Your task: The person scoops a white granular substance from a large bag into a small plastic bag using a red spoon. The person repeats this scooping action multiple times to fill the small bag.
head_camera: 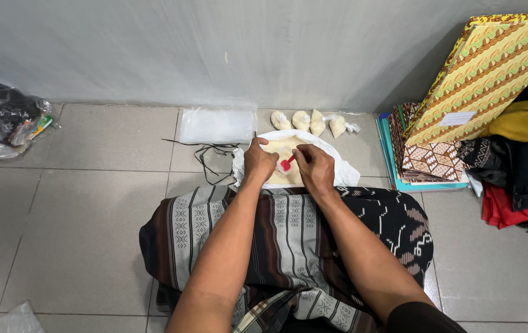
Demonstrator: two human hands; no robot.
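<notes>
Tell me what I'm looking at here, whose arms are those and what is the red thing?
The camera sits on a person's head and looks down, so the arms are that person's own. They sit on a tiled floor with a striped cloth over their legs. The left hand and right hand meet over a white bag of pale grains. The right hand pinches a small red tool, perhaps a scoop. By the wall lie four small filled bags and a flat stack of clear empty bags. Folded patterned cloths are piled at the right.
</notes>
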